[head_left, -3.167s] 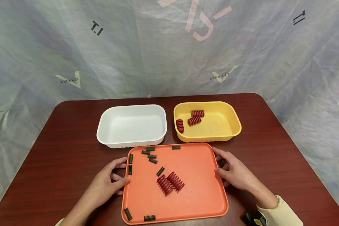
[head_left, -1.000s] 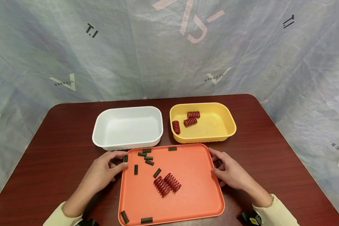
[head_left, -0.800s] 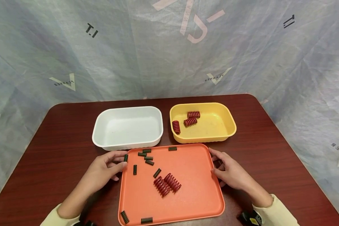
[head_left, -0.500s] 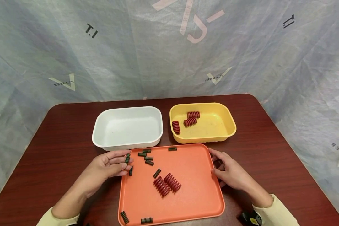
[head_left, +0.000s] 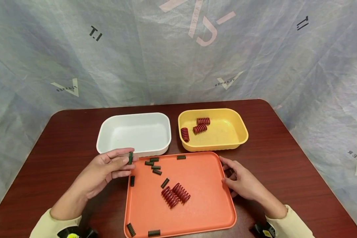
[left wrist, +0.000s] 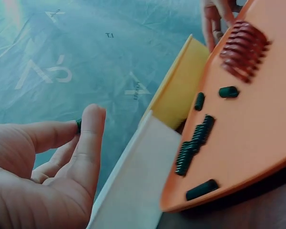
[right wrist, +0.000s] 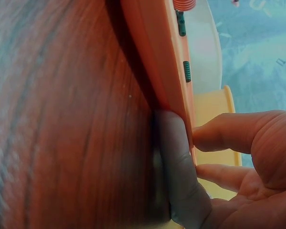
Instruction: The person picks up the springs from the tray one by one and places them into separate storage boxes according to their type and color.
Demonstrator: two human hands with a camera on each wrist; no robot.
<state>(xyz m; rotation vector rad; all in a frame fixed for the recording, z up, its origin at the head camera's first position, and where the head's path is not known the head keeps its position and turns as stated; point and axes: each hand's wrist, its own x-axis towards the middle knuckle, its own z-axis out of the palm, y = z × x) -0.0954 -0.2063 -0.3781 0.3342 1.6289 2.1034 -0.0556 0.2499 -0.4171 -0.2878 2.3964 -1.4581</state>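
Between the thumb and fingers of my left hand (head_left: pixel 104 172) a small dark green coil spring (head_left: pixel 130 158) is pinched upright, raised near the front rim of the white bin (head_left: pixel 107 149). In the left wrist view only a bit of that spring (left wrist: pixel 79 125) shows between the fingertips. My right hand (head_left: pixel 244 180) holds the right edge of the orange tray (head_left: pixel 205 201), with its thumb at the rim and a finger along the outer side in the right wrist view. On the tray lie two thick red springs (head_left: pixel 170 197) and several small green springs (head_left: pixel 156 167).
Behind the tray's right half stands a yellow bin (head_left: pixel 226 132) with three red springs (head_left: pixel 200 129) in it. One green spring (head_left: pixel 132 180) lies against the tray's left rim. All this rests on a dark red-brown table (head_left: pixel 285 158), with a grey sheet (head_left: pixel 166 59) hanging behind.
My left hand has picked a green spring off the tray's upper left edge and carried it up toward the white bin. Another green spring has shifted back left to the rim. The right hand stays put.
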